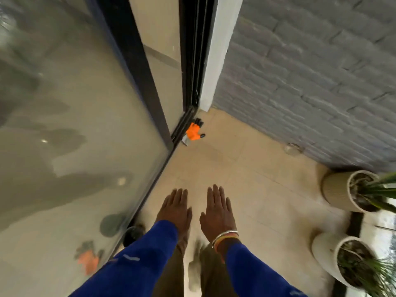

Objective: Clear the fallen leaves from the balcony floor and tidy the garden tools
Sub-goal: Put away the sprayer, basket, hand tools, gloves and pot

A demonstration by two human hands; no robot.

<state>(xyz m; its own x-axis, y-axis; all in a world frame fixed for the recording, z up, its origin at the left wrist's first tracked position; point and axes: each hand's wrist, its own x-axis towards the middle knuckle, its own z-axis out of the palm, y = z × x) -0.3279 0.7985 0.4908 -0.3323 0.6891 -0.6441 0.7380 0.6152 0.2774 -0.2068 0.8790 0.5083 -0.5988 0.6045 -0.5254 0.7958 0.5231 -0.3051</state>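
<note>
My left hand [176, 207] and my right hand [217, 211] are held out side by side over the beige tiled balcony floor [246, 168], backs up, fingers straight, holding nothing. Both arms wear blue sleeves; the right wrist carries bangles. An orange and black garden glove [194, 131] lies on the floor far ahead in the corner, against the sliding door track, on a small grey object I cannot identify. No leaves show on the floor here.
A glass sliding door [75, 125] with a black frame runs along the left. A grey brick wall [310, 71] stands on the right. Two white planters [338, 189] [327, 254] with green plants line the right side. A dark round object [134, 234] sits by the door track.
</note>
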